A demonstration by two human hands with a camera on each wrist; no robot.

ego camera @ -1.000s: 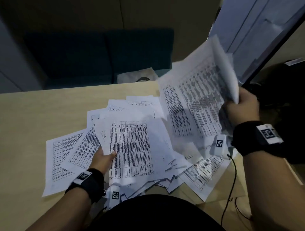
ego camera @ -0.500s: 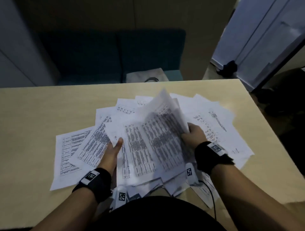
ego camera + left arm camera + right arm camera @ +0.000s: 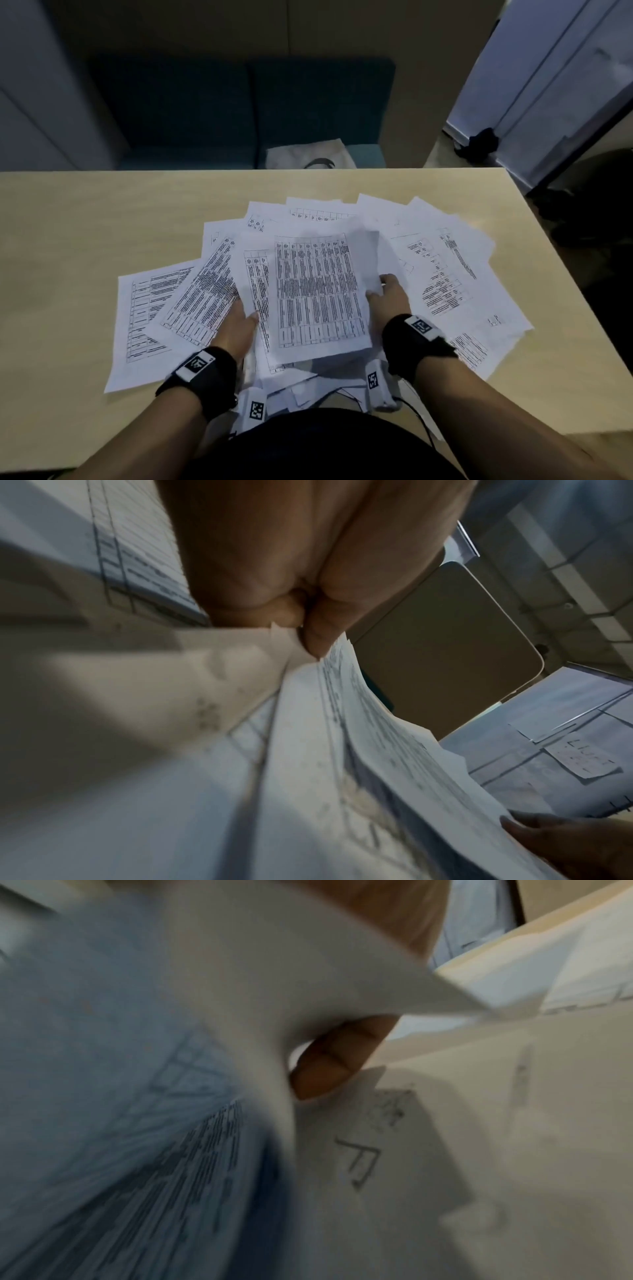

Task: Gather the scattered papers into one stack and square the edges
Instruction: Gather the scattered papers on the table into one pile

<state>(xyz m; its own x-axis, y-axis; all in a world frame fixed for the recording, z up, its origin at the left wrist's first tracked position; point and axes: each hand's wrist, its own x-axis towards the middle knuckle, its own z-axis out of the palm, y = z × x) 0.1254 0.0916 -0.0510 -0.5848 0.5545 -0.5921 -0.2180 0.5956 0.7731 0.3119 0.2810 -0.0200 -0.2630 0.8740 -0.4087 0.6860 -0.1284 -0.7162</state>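
Observation:
White printed sheets lie fanned out over a light wooden table. In the middle, a bundle of sheets with dense tables sits on top of the pile, held between both hands. My left hand grips its left edge. The left wrist view shows my left hand pinching the paper edges between thumb and fingers. My right hand holds the bundle's right edge, thumb on top. In the blurred right wrist view a finger lies under a curled sheet. Loose sheets spread right, others left.
A teal sofa stands behind the table with a pale bag on it. The table's right edge runs close to the spread sheets. A glass partition rises at the right. A black cable hangs by my right wrist.
My right hand has brought the raised sheets down from the upper right onto the centre pile. My left hand has shifted from lying on the sheets to gripping the bundle's left edge.

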